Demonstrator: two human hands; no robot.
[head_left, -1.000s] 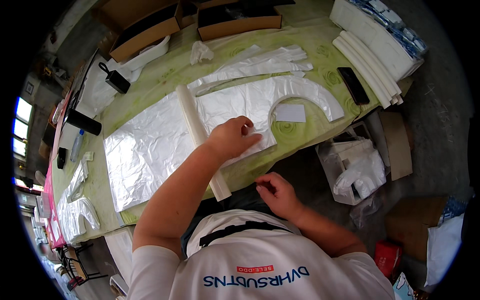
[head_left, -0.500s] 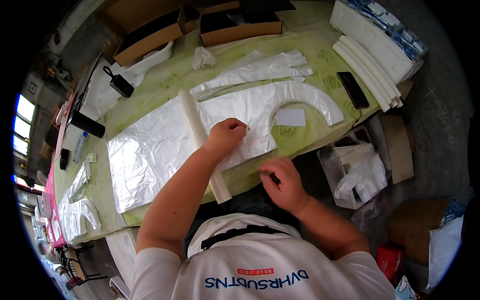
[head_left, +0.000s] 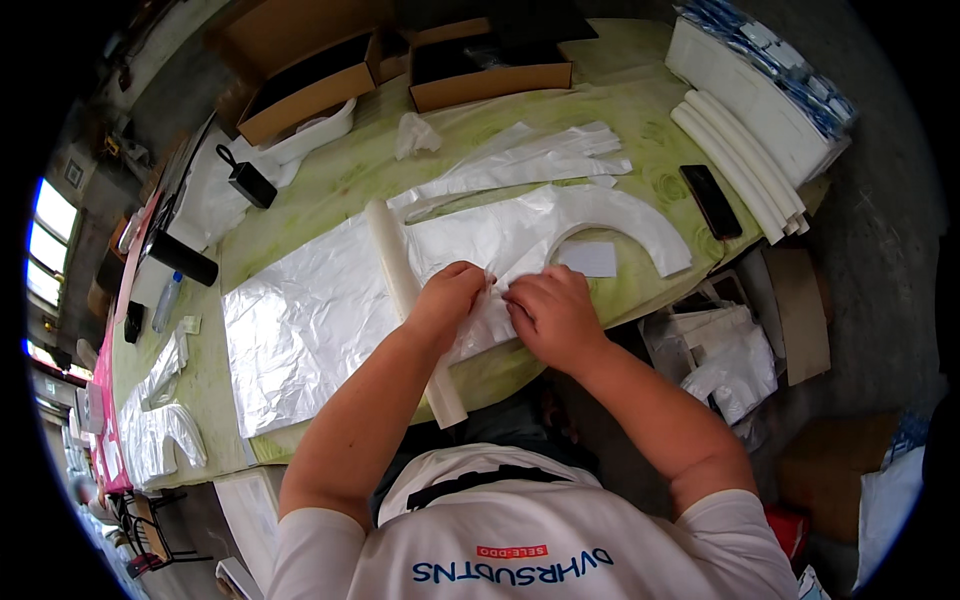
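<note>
A thin, shiny white plastic apron [head_left: 300,330] lies spread over the table, its curved neck loop reaching to the right. Just left of that loop, my left hand [head_left: 448,300] pinches the apron's plastic between closed fingers. My right hand [head_left: 553,310] is close beside it, its fingers also closed on the film, which bunches up between the two hands. A cream tube [head_left: 392,255] lies across the apron, partly hidden under my left forearm. Beneath the loop rests a small white card [head_left: 592,259].
Loose plastic strips [head_left: 520,165] lie behind the apron. A phone [head_left: 711,201] and several white tubes [head_left: 738,165] are at the right. Open cardboard boxes [head_left: 490,85] stand at the back. A black cylinder [head_left: 181,256] and a bottle [head_left: 167,303] are at the left.
My right hand has moved up from the table's near edge and closed on the plastic beside my left hand. The film there is now gathered. The view has shifted slightly.
</note>
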